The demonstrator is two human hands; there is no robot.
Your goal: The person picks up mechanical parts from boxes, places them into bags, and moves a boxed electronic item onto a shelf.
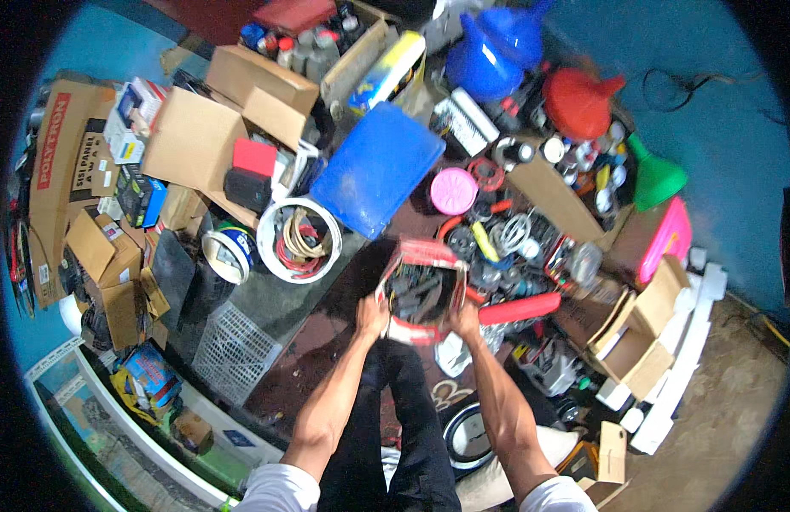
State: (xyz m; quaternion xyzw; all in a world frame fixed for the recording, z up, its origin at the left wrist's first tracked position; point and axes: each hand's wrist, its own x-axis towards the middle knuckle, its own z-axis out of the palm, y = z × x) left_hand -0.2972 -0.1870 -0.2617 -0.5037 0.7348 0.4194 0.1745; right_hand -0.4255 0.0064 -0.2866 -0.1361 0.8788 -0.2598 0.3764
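Note:
My left hand (374,317) is closed on the left side of a worn red-and-white square container (419,251), and my right hand (463,317) grips its right side. The open container is held in front of my legs, with dark parts (412,290) inside that are too jumbled to name. To its left sits a white bucket (271,260) with coiled hoses and cables. A long red plastic piece (519,309) lies just right of my right hand. Above the container are a blue plastic lid (378,166) and a pink round lid (453,189).
Cardboard boxes (190,141) crowd the back and left. Blue (489,55), red (578,102) and green (659,179) funnels stand at the back right. A heap of tools and bottles (531,239) lies at right. White framed troughs (113,401) line the lower left. A blue wall (702,128) bounds the right.

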